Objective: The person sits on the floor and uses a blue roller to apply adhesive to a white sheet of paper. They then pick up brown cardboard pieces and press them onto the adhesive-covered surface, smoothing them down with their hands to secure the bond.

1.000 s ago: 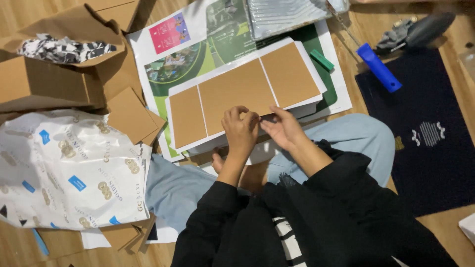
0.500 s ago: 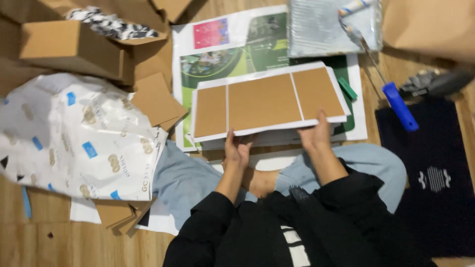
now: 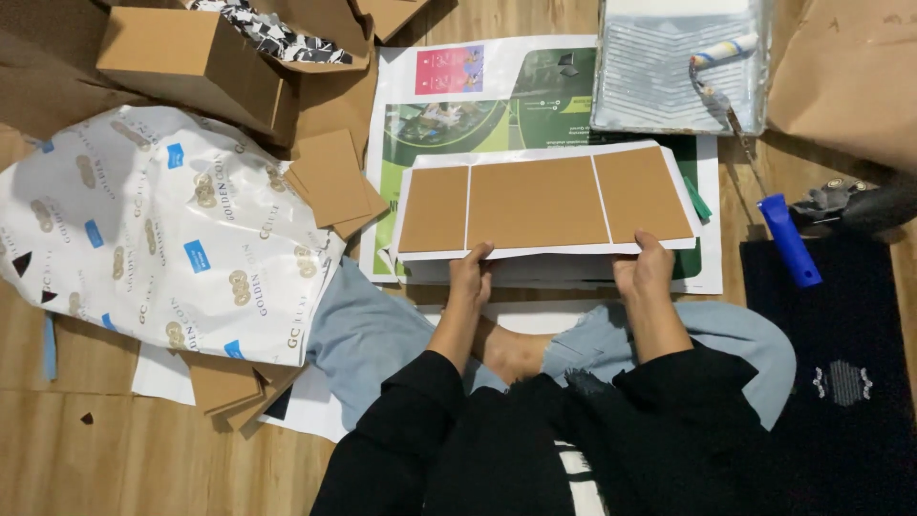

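Observation:
A flat brown board with white edges and two white dividing lines lies in front of me, over a stack of white sheets. My left hand grips its near edge left of the middle, thumb on top. My right hand grips the same edge further right. The board rests above a large printed green and white poster spread on the wooden floor. My black sleeves and light blue trouser legs fill the lower middle of the view.
A paint tray with a small roller sits at the top right, its blue handle beside a dark mat. Cardboard boxes, loose brown pieces and a large white printed bag crowd the left.
My hands have moved apart along the board's near edge, from close together at the middle to a wide two-handed grip. The board has swung from tilted to nearly level.

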